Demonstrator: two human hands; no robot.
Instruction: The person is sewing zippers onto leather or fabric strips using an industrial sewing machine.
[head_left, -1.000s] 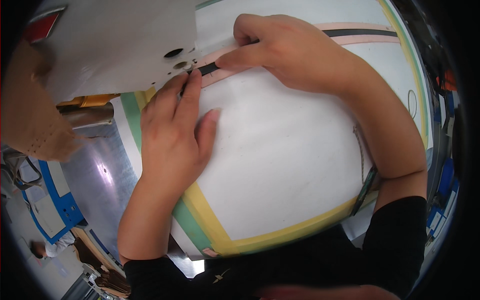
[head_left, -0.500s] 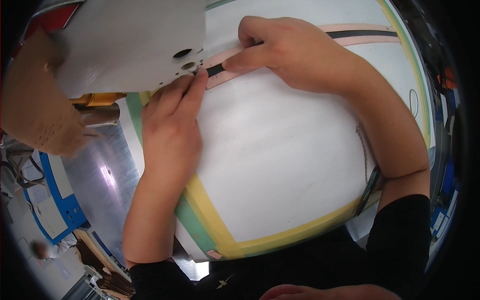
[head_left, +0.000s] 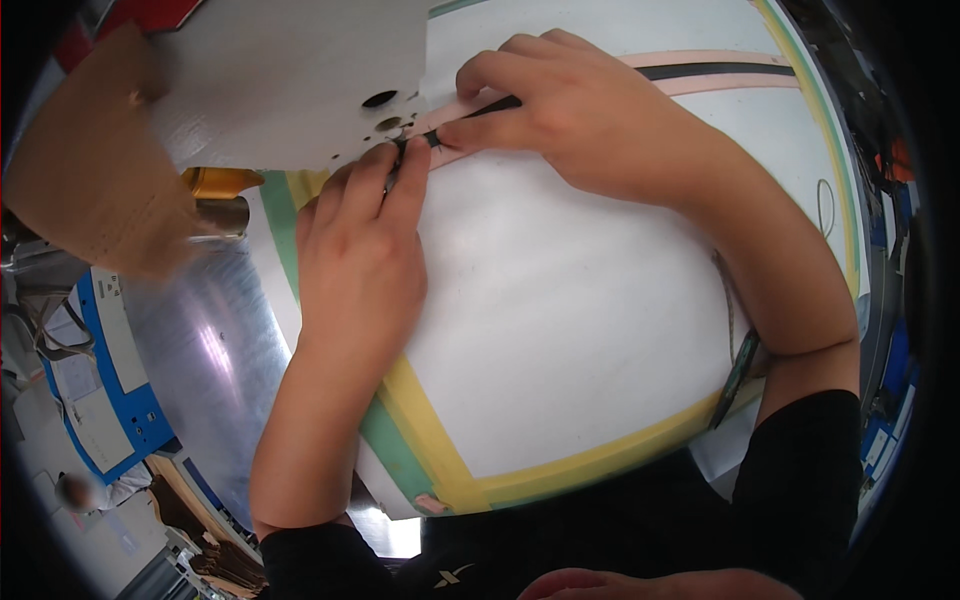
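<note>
A narrow black strip runs along a wider pale pink strip on a white board. My left hand has its fingers close together, their tips pressing the black strip's end beside the pale machine head; its thumb is hidden. Something small and dark shows between two of its fingers, too little to name. My right hand is bent round the black strip, thumb on the near side and forefinger on the far side. The strips pass beneath this hand and come out again to its right.
Yellow tape and green tape edge the white board. Brown paper hangs at the machine's left. A shiny metal tabletop lies below it. A thin cord rests near my right forearm. A person is far off, lower left.
My left hand has shifted slightly right. My right forefinger has moved left and spread from the thumb, uncovering more black strip. The view has shifted a little.
</note>
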